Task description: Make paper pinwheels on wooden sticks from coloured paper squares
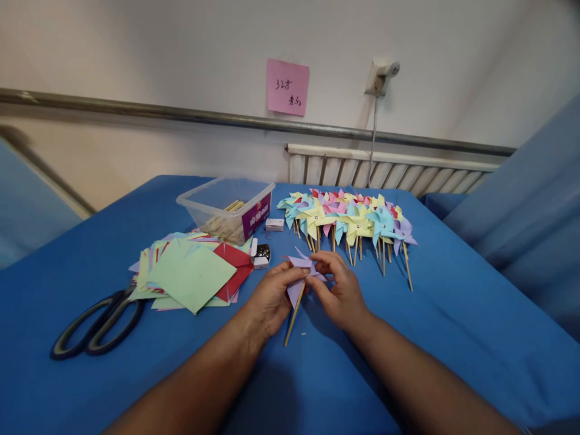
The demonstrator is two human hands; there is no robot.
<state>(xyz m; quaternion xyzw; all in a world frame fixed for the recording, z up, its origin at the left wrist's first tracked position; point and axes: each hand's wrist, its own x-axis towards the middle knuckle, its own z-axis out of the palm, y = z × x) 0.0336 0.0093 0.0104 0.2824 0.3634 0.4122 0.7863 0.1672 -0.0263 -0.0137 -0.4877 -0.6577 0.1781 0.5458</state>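
Between my two hands is a purple paper pinwheel (295, 292) on a thin wooden stick (294, 317), which slants down toward me. My left hand (274, 296) is closed on the pinwheel from the left, its thumb pressed near the centre. From the right, my right hand (338, 287) pinches the folded paper with thumb and fingertips. The pinwheel's centre is partly hidden by the fingers. Beyond my right hand lies a pile of pinwheels (357, 225) in yellow, blue, pink and purple, their sticks pointing toward me.
Left of my hands are stacked cut paper squares (194, 275), with black-handled scissors (97, 326) partly under them. Behind stands a clear plastic box (217, 208) holding wooden sticks. A small open box of pins (261, 254) and a small white box (274, 225) sit beside it on blue cloth (290, 386).
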